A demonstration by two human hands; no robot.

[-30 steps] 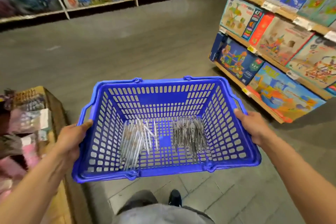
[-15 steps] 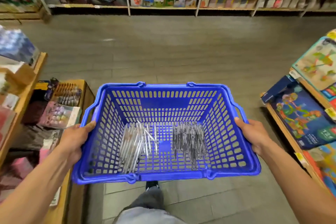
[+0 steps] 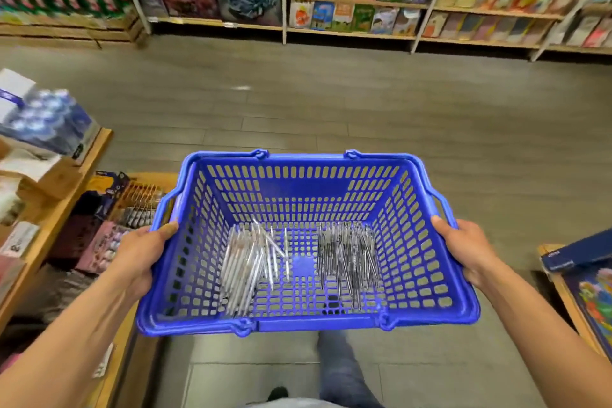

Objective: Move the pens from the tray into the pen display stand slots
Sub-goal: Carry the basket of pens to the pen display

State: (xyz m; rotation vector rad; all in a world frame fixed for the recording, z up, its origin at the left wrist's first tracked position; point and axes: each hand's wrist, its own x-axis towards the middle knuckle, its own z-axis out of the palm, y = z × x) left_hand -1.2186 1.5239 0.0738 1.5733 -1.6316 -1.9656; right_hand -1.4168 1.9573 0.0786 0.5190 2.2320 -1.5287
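Note:
I carry a blue plastic basket [image 3: 308, 321] in front of me at waist height. My left hand [image 3: 144, 253] grips its left rim and my right hand [image 3: 465, 250] grips its right rim. On the basket's floor lie two heaps of pens: a pale silver heap [image 3: 246, 263] on the left and a darker metallic heap [image 3: 347, 253] on the right. No pen display stand shows in this view.
A wooden display table [image 3: 59, 195] with boxed goods stands close on my left. A low shelf with colourful boxes [image 3: 586, 291] is on my right. Tall bookshelves [image 3: 347, 0] line the far wall across the grey tiled floor [image 3: 331, 103].
My view has swung left: the toy shelf on the right has slid out of frame and the far bookshelves have come into view. Both hands keep the same hold on the basket.

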